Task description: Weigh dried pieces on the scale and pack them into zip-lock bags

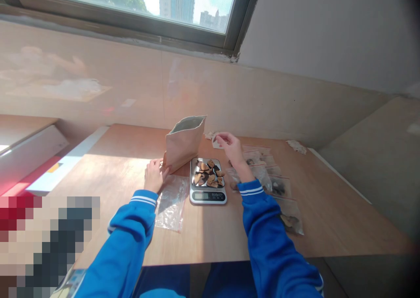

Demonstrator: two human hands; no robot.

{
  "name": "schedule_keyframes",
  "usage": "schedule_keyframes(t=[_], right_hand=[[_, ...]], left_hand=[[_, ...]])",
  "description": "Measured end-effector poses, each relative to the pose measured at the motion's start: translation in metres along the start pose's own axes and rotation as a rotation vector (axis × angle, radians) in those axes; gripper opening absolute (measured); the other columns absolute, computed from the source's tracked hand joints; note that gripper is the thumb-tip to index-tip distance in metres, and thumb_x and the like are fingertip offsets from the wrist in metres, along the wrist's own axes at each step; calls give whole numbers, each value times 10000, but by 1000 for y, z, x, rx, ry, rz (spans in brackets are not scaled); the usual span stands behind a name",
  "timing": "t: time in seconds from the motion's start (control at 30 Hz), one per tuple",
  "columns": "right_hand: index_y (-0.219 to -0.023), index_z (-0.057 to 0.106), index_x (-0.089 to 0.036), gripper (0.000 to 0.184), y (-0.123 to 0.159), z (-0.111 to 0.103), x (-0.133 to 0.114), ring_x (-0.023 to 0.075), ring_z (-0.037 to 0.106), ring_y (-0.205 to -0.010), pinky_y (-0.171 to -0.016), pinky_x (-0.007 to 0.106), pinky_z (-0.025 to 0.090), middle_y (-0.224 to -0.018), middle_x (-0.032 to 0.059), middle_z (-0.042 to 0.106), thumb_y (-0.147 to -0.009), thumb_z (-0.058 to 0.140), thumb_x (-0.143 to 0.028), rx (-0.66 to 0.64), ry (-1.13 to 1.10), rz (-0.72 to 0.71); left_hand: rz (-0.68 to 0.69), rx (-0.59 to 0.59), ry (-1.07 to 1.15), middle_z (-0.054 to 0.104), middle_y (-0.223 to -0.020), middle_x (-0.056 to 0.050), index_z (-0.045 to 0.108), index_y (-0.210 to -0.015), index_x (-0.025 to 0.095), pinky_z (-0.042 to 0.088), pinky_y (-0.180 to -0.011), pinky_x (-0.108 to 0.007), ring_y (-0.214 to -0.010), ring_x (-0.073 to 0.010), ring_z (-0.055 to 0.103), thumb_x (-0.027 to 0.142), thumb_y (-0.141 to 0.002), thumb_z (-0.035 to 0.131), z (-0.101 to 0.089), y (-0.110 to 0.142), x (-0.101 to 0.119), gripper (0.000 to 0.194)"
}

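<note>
A small digital kitchen scale (208, 196) sits mid-table with several brown and dark dried pieces (209, 173) piled on its platform. Behind it stands an open brown paper pouch (183, 142), leaning slightly. My left hand (154, 174) rests on the table against the pouch's lower left corner, next to an empty clear zip bag (171, 203). My right hand (231, 148) is raised behind the scale, fingers pinching a small pale piece (215, 141). Both arms wear blue sleeves with white stripes.
Several clear zip bags with dark pieces (278, 188) lie in a row to the right of the scale. Scraps (297, 146) lie near the wall at the back right. The wooden table (111, 166) meets a tiled wall under a window.
</note>
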State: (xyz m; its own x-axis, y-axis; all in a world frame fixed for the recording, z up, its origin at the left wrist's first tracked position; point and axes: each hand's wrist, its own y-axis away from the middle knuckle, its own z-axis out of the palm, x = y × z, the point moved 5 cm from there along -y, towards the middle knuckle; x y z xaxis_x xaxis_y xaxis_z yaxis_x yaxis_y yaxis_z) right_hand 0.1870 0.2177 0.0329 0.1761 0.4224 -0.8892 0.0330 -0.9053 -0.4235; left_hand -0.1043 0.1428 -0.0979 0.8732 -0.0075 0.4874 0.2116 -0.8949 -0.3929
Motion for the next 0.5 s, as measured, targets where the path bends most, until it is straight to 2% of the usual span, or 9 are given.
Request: schedule_keyframes(t=[0.1,0.2,0.3,0.5], right_hand=[[-905,673,-204,316,-8,28,-55,153,646,-855,-764,273,514,-951,35,709,-811,661,-506,-24,-36,-185],[-893,665,-200,322,-14,55,-85,143,634,-837,-746,261,507,-948,30,702,-846,625,-516,-95,11,-286],[-878,663,-188,321,-17,69,-95,149,622,-836,-740,269,497,-927,33,695,-876,596,-502,-135,46,-329],[-884,689,-211,238,-15,74,-97,174,574,-913,-802,305,481,-959,39,660,-912,586,-423,-107,147,-407]], left_hand=[[8,5,14,596,-1087,-145,612,-1153,160,491,-889,-450,-1026,-299,571,398,-887,564,0,0,0,360],[4,-3,27,595,-1082,-139,613,-1148,168,494,-894,-441,-1029,-292,577,368,-885,568,1,0,-1,334],[-14,-6,46,596,-1090,-131,614,-1139,179,496,-896,-425,-1031,-282,582,361,-881,573,2,-1,-2,318],[-53,-24,53,604,-1099,-124,627,-1129,195,491,-900,-428,-1046,-285,575,410,-875,574,5,-2,-4,337]])
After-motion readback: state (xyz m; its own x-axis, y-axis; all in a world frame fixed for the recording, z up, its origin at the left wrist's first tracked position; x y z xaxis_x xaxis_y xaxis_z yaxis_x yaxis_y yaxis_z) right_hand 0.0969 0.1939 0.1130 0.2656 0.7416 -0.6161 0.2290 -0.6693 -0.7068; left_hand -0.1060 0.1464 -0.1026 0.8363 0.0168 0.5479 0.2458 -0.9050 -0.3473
